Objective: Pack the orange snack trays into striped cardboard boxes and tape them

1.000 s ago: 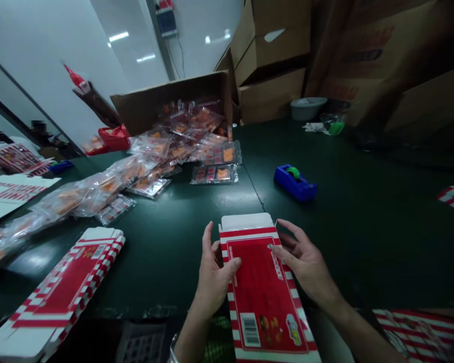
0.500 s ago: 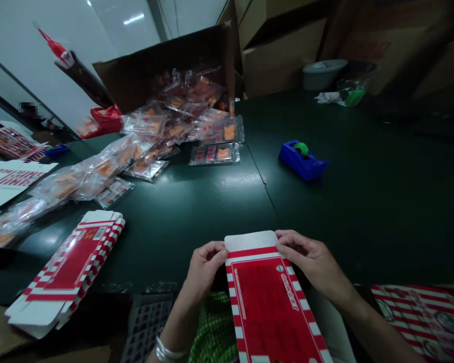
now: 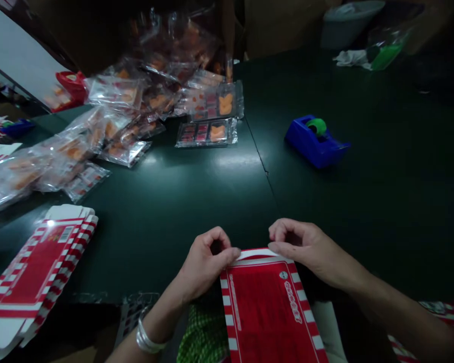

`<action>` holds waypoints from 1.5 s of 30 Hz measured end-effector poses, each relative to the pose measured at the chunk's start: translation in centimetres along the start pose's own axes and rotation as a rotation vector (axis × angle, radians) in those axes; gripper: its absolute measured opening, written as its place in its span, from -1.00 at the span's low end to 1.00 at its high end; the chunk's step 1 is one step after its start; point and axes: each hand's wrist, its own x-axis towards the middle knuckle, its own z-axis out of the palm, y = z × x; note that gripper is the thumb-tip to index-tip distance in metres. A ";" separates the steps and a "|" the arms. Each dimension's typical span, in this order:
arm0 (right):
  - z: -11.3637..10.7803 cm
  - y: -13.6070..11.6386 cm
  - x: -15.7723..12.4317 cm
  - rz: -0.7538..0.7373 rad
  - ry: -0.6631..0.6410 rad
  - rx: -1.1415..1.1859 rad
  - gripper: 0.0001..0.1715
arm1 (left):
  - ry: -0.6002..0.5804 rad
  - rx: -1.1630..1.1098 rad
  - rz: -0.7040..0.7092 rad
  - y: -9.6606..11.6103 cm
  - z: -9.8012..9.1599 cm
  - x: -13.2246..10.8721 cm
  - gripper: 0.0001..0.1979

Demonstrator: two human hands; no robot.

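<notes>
A red-and-white striped cardboard box lies flat in front of me, its far end toward the table and its near end cut off by the frame. At the far end its white end flap is folded inward, bowing a little. My left hand pinches the left corner of that flap, thumb on top and fingers curled. On the right corner, the thumb of my right hand presses the flap, with its fingers curled beyond. A silver bangle circles my left wrist.
Left of me lies a stack of flattened striped boxes. Clear-wrapped food packs spill across the dark green table from a large carton. A blue tape dispenser stands right of centre; a grey tub sits farther back.
The white end flap stood out straight and is now bent inward. Both hands have shifted onto its corners, fingers more curled. The view has tilted down and closer to the table.
</notes>
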 end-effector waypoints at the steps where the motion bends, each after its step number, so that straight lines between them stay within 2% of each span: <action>1: -0.3 -0.4 0.3 0.013 -0.056 -0.053 -0.77 | -0.048 0.055 0.014 0.4 -0.2 0.3 -0.87; 4: -1.2 -1.3 1.2 0.054 -0.230 -0.237 -0.70 | -0.197 0.178 0.044 1.6 -1.1 1.1 -0.88; 7: -1.9 -2.0 1.9 0.126 -0.307 -0.329 -0.60 | -0.294 0.203 -0.060 2.5 -1.9 2.1 -0.82; 10: -2.0 -2.4 2.5 0.110 -0.315 -0.379 -0.61 | -0.324 0.233 -0.095 2.9 -2.2 2.9 -0.80; 16: -1.8 -2.6 2.6 0.039 -0.260 -0.449 -0.67 | -0.329 0.428 0.156 2.2 -2.0 2.9 -0.85; 18: -2.0 -2.8 3.1 0.096 -0.340 -0.388 -0.68 | -0.354 0.404 0.154 2.1 -2.0 2.9 -0.86; 21: -2.5 -3.6 4.2 0.183 -0.536 -0.281 -0.65 | -0.388 0.329 0.098 2.3 -2.2 3.1 -0.87; 23: -2.7 -4.3 4.8 0.180 -0.577 -0.311 -0.67 | -0.402 0.292 0.072 2.5 -2.4 3.2 -0.87; 25: -2.6 -4.8 4.6 0.125 -0.536 -0.389 -0.71 | -0.405 0.253 0.050 2.6 -2.6 3.3 -0.87; 28: -2.1 -4.7 2.7 0.035 -0.429 -0.437 -0.71 | -0.365 0.165 0.000 2.2 -2.6 3.1 -0.87; 32: -1.3 -2.5 -0.7 -0.087 -0.073 -0.485 -0.64 | -0.211 -0.027 -0.074 0.7 -1.2 1.5 -0.73; 34: -1.0 -1.5 -1.5 -0.130 0.050 -0.500 -0.65 | -0.115 -0.073 -0.056 -0.1 -0.2 0.2 -0.62; 37: -0.8 -1.1 -1.7 -0.123 0.053 -0.464 -0.67 | 0.046 -0.015 0.039 -0.8 0.6 -1.5 -0.59; 38: -0.8 -1.2 -1.6 -0.115 0.046 -0.441 -0.66 | 0.063 0.003 0.049 -0.9 0.6 -1.8 -0.60; 40: -1.1 -1.6 -1.3 -0.062 -0.001 -0.341 -0.61 | 0.029 0.014 0.033 -0.9 0.2 -2.1 -0.60; 42: -1.6 -2.1 -0.6 0.051 -0.088 -0.161 -0.57 | -0.044 0.017 0.007 -0.7 -0.5 -2.0 -0.59; 45: -2.3 -3.1 0.6 0.204 -0.210 0.035 -0.58 | -0.091 0.049 0.022 -0.5 -1.1 -1.6 -0.60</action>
